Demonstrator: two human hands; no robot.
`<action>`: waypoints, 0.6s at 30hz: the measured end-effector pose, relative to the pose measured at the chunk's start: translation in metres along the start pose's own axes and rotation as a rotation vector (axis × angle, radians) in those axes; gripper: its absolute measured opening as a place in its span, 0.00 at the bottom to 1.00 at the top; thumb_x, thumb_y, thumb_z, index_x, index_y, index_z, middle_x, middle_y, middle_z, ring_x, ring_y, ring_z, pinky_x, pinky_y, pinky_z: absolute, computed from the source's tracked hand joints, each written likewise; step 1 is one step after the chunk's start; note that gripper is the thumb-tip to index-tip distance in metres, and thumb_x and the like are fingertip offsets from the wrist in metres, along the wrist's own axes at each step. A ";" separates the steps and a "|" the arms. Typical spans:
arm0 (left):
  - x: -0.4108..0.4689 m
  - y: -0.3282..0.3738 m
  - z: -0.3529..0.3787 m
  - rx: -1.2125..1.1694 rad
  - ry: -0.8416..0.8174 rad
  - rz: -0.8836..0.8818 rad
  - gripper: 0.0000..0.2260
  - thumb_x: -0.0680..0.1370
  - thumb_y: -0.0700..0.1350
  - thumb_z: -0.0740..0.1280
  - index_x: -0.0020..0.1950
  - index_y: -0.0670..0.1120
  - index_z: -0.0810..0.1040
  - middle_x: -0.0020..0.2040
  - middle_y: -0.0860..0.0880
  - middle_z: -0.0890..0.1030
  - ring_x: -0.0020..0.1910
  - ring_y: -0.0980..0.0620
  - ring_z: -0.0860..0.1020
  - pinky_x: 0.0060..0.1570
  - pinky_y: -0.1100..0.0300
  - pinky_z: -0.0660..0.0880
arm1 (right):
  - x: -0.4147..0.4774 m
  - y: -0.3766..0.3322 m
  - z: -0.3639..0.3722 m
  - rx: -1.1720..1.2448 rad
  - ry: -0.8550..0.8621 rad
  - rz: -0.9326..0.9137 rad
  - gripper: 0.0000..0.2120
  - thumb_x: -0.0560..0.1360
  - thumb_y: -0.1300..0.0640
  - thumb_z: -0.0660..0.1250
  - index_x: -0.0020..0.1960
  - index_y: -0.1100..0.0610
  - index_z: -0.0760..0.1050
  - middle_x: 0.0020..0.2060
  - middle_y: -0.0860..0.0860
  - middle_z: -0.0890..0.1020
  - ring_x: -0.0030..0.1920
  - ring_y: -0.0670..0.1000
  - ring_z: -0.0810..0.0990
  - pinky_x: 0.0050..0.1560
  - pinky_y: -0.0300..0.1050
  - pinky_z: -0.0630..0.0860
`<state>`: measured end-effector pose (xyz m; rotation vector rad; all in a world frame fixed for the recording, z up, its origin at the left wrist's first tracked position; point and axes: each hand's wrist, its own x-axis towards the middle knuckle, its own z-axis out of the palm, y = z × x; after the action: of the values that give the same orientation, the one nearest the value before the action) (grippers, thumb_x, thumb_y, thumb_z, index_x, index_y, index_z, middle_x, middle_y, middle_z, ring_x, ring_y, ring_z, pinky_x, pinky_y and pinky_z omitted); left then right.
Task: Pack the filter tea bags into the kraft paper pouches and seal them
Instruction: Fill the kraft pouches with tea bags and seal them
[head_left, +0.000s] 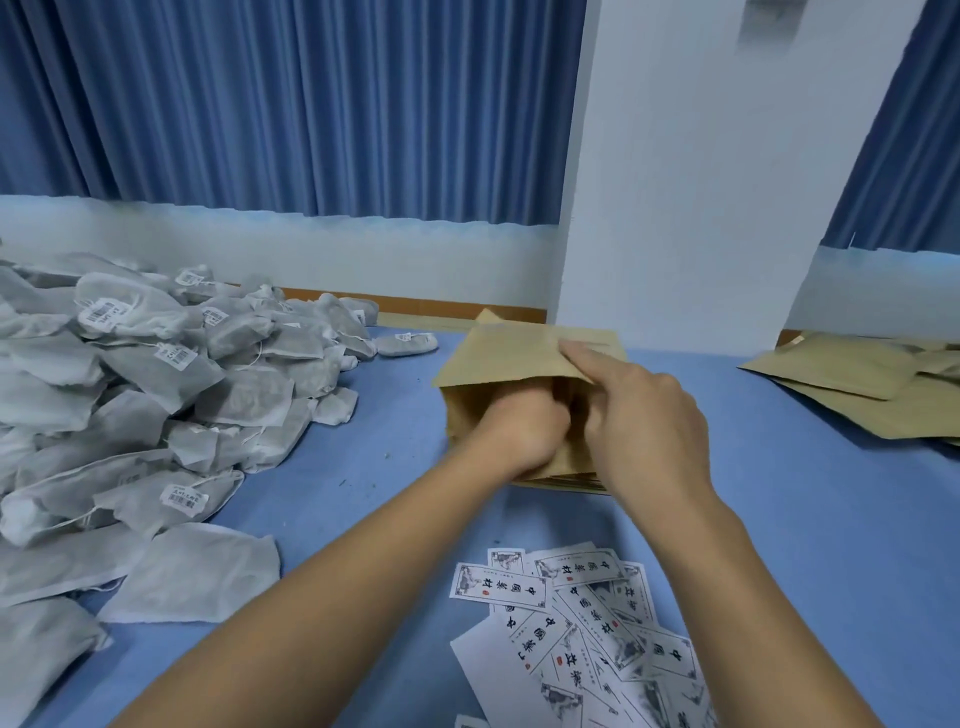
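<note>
A kraft paper pouch (511, 353) lies on top of a stack of pouches in the middle of the blue table (779, 519), its mouth facing me. My left hand (519, 431) reaches into the pouch mouth with curled fingers; what it holds is hidden. My right hand (644, 415) pinches the pouch's upper flap and lifts it. A big heap of grey filter tea bags (156, 395) with barcode tags fills the left side.
Printed label stickers (582, 623) lie scattered near the front edge. More kraft pouches (852, 384) are piled at the far right. A white pillar (691, 182) and blue curtains stand behind the table.
</note>
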<state>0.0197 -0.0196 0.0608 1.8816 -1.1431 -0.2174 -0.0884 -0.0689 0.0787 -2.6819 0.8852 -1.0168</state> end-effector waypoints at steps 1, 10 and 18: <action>-0.015 -0.002 0.000 0.019 0.069 0.124 0.14 0.81 0.36 0.61 0.66 0.43 0.75 0.61 0.42 0.79 0.64 0.42 0.76 0.63 0.58 0.69 | 0.000 0.003 0.000 0.010 0.023 0.022 0.29 0.77 0.60 0.57 0.70 0.31 0.69 0.50 0.57 0.83 0.47 0.64 0.78 0.41 0.48 0.66; -0.131 -0.035 0.022 -0.876 0.314 -0.364 0.22 0.64 0.61 0.76 0.49 0.49 0.77 0.38 0.50 0.80 0.35 0.50 0.79 0.34 0.56 0.77 | -0.007 -0.005 0.004 0.009 0.087 0.016 0.29 0.76 0.64 0.58 0.68 0.34 0.73 0.46 0.56 0.84 0.41 0.62 0.75 0.38 0.48 0.65; -0.099 -0.028 -0.009 -1.556 -0.016 -0.468 0.31 0.78 0.65 0.64 0.70 0.41 0.74 0.63 0.38 0.81 0.62 0.39 0.80 0.62 0.42 0.77 | -0.050 0.006 0.007 0.004 -0.507 -0.516 0.23 0.80 0.45 0.61 0.75 0.38 0.66 0.74 0.30 0.61 0.78 0.36 0.50 0.78 0.51 0.51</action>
<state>-0.0133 0.0685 0.0171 0.6558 -0.2154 -1.0255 -0.1168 -0.0458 0.0431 -3.0107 0.0975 -0.3437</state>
